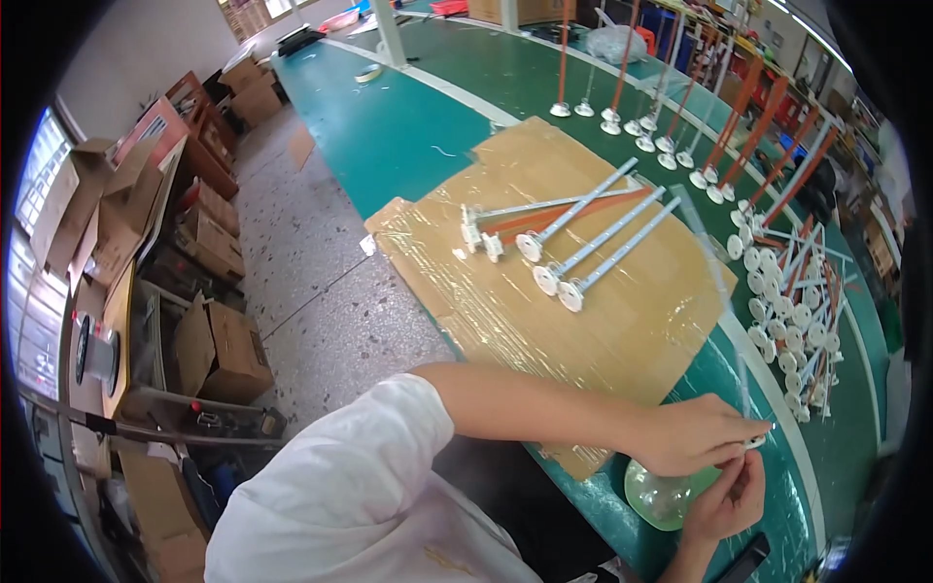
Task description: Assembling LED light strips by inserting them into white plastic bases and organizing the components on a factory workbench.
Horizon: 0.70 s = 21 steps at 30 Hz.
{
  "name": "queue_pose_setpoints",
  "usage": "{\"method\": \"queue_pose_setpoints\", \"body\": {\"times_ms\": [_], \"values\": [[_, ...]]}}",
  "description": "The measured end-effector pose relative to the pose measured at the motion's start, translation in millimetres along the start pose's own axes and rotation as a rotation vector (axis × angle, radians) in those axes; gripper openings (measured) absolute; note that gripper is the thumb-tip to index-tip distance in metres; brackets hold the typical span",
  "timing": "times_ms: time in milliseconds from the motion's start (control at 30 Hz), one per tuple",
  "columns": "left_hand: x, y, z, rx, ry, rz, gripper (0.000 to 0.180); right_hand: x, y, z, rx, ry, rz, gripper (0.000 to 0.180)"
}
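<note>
From the middle of the view, a reel [100,352] stands near nine o'clock. Between eight and nine, closer in, an open box [238,345] sits on the speckled floor [330,321]. A bright window [37,170] shows between nine and ten, brown boxes [257,97] toward half past ten, a tape roll [368,76] at eleven, a red basin [449,7] at twelve, a clear bag [614,45] at one.

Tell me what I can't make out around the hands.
All in the head view:
- Rod: lower end covered by the left hand and right hand.
- Bowl: upper rim behind the left hand; contents too clear to identify.
- Black thing: cut off by the lower edge.
</note>
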<state>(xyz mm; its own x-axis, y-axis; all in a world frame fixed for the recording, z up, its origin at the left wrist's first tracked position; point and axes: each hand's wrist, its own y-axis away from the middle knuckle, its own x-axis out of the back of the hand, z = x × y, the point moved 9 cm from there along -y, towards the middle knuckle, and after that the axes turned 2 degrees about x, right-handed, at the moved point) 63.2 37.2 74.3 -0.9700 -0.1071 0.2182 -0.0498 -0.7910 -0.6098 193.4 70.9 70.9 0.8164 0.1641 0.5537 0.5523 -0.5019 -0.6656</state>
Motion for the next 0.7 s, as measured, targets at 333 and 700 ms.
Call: {"method": "queue_pose_setpoints", "body": {"times_ms": [333, 700], "values": [[7, -2, -2, -0.008, -0.212, -0.087, 0.038, 7, 1, 17, -0.111, -0.131, 0.066, 0.025], [34, 12, 13, 0.118, -0.503, -0.167, 0.018, 26, -5, 55, -0.008, -0.034, 0.177, 0.018]]}}
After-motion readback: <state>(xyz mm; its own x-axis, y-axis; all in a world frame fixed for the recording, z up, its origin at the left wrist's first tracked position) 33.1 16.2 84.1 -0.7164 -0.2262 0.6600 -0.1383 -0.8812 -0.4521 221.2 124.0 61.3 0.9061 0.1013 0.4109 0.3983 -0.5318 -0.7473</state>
